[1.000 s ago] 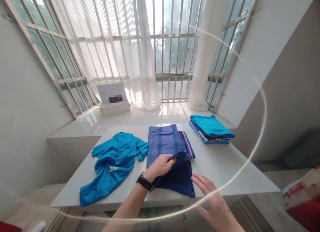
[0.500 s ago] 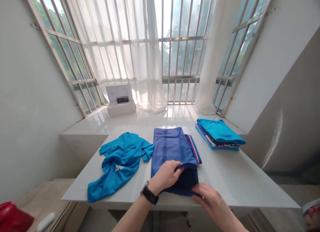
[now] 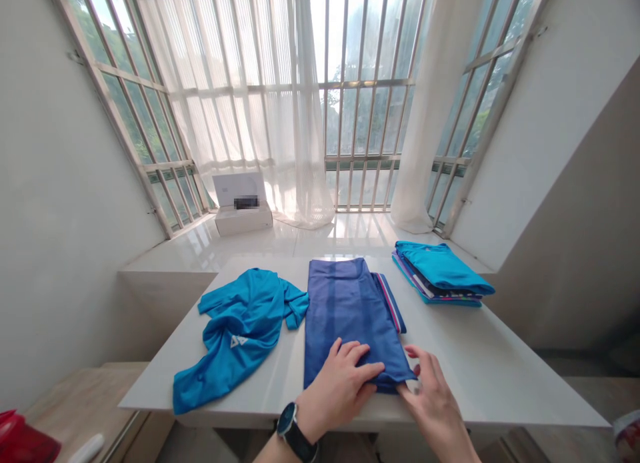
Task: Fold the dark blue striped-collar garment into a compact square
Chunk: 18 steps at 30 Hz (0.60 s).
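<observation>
Near flap point(image 3: 393, 353) now down, navy garment point(image 3: 345, 303) lengthwise toward window point(image 3: 369, 120)

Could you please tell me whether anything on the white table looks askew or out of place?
The teal shirt left of the navy garment looks untidy: it lies crumpled and twisted, unlike the neatly folded stack at the right. I see no spill or damage.

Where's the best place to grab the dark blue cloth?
Probably its near right corner, from the right: the dark blue cloth lies flat, and that corner pokes out in a point that fingers could pinch. The right hand is there; the left hand rests spread on top.
</observation>
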### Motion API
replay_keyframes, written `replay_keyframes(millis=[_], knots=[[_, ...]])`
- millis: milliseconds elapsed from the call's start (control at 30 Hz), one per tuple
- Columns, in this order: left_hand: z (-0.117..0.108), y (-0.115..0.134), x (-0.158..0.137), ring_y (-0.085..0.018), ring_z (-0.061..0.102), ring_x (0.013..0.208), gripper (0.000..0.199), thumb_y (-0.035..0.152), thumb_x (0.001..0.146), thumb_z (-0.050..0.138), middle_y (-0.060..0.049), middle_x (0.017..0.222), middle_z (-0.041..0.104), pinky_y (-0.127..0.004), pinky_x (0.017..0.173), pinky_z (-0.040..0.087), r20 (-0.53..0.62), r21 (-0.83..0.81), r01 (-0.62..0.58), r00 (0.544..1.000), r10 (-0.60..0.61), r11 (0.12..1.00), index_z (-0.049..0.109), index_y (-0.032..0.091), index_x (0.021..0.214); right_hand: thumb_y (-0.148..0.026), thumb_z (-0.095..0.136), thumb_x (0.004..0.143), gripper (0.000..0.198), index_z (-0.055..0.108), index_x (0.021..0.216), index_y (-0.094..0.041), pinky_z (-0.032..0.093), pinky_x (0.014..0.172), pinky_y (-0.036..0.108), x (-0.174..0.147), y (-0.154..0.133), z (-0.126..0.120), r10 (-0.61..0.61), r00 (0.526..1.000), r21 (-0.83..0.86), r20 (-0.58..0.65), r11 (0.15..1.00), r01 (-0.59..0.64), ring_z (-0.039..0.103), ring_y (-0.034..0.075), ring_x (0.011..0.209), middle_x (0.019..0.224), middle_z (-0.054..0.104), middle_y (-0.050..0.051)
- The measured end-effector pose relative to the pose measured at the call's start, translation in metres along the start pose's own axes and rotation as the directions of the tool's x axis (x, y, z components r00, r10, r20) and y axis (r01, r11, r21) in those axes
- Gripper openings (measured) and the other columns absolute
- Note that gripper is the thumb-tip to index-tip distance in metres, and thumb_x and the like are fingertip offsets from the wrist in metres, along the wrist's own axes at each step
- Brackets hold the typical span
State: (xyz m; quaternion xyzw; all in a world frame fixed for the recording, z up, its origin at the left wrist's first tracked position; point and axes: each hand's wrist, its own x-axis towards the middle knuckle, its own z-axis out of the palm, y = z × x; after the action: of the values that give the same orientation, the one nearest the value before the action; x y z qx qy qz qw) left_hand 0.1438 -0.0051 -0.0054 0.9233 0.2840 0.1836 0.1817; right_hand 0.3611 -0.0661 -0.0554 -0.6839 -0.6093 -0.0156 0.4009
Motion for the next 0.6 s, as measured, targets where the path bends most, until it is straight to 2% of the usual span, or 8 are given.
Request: replay_keyframes(millis=[67,133,167,233,333,467,600], knots=[[0.001,-0.001,-0.007,-0.029,0.04,0.141,0.042,0.042,0.103,0.044,-0.008,0.154,0.046,-0.058,0.117,0.029,0.032,0.062,-0.065,0.997,0.063,0.996,0.047,0.037,0.144,-0.026,0.055,0.09,0.034,0.059,0.124,-0.025,0.06,0.08,0.033,-0.005,0.005,-0.005,-0.239,0.97,-0.055,-0.037,0.97,0.237,0.068,0.021,0.098,0.118,0.066,0.009],[0.0,-0.002,-0.011,-0.028,0.037,0.144,0.044,0.045,0.104,0.039,-0.009,0.157,0.041,-0.056,0.118,0.029,0.052,0.098,-0.094,0.995,0.089,0.991,0.043,0.037,0.147,-0.021,0.057,0.091,0.025,0.067,0.113,-0.028,0.059,0.086,0.032,-0.008,0.01,-0.011,-0.452,0.892,-0.095,0.004,0.888,0.45,0.068,0.02,0.101,0.112,0.069,0.006],[-0.001,-0.002,-0.012,-0.028,0.037,0.144,0.044,0.045,0.104,0.038,-0.008,0.157,0.041,-0.055,0.118,0.03,0.054,0.111,-0.096,0.994,0.09,0.989,0.043,0.036,0.147,-0.021,0.058,0.092,0.021,0.069,0.107,-0.029,0.059,0.085,0.03,-0.009,0.011,-0.013,-0.514,0.858,-0.104,0.031,0.852,0.514,0.068,0.019,0.098,0.106,0.071,0.004],[-0.001,-0.004,-0.011,-0.027,0.038,0.143,0.043,0.045,0.104,0.039,-0.007,0.156,0.043,-0.053,0.118,0.031,0.052,0.129,-0.096,0.995,0.09,0.987,0.045,0.036,0.145,-0.02,0.06,0.092,0.018,0.071,0.104,-0.028,0.059,0.083,0.028,-0.01,0.012,-0.017,-0.563,0.823,-0.111,0.075,0.816,0.568,0.069,0.018,0.094,0.1,0.072,0.004],[-0.002,-0.006,-0.01,-0.025,0.041,0.141,0.04,0.039,0.103,0.044,-0.005,0.153,0.047,-0.05,0.118,0.032,0.042,0.136,-0.091,0.995,0.087,0.986,0.048,0.035,0.142,-0.016,0.057,0.093,0.024,0.072,0.11,-0.026,0.059,0.081,0.026,-0.011,0.012,-0.022,-0.591,0.8,-0.115,0.108,0.792,0.6,0.069,0.017,0.091,0.098,0.073,0.004],[-0.002,-0.008,-0.012,-0.024,0.043,0.139,0.04,0.035,0.1,0.05,-0.005,0.149,0.051,-0.048,0.118,0.033,0.033,0.099,-0.079,0.997,0.076,0.992,0.048,0.031,0.14,-0.014,0.052,0.094,0.033,0.071,0.118,-0.026,0.058,0.084,0.027,-0.014,0.02,-0.024,-0.638,0.764,-0.118,0.1,0.755,0.646,0.07,0.017,0.093,0.099,0.075,0.005],[-0.004,-0.007,-0.014,-0.024,0.045,0.138,0.04,0.033,0.098,0.054,-0.006,0.147,0.053,-0.047,0.118,0.033,0.016,0.069,-0.059,0.998,0.058,0.996,0.049,0.03,0.137,-0.019,0.052,0.095,0.037,0.067,0.128,-0.024,0.057,0.086,0.026,-0.014,0.033,-0.023,-0.721,0.687,-0.144,0.089,0.673,0.725,0.07,0.018,0.095,0.102,0.077,0.005]])
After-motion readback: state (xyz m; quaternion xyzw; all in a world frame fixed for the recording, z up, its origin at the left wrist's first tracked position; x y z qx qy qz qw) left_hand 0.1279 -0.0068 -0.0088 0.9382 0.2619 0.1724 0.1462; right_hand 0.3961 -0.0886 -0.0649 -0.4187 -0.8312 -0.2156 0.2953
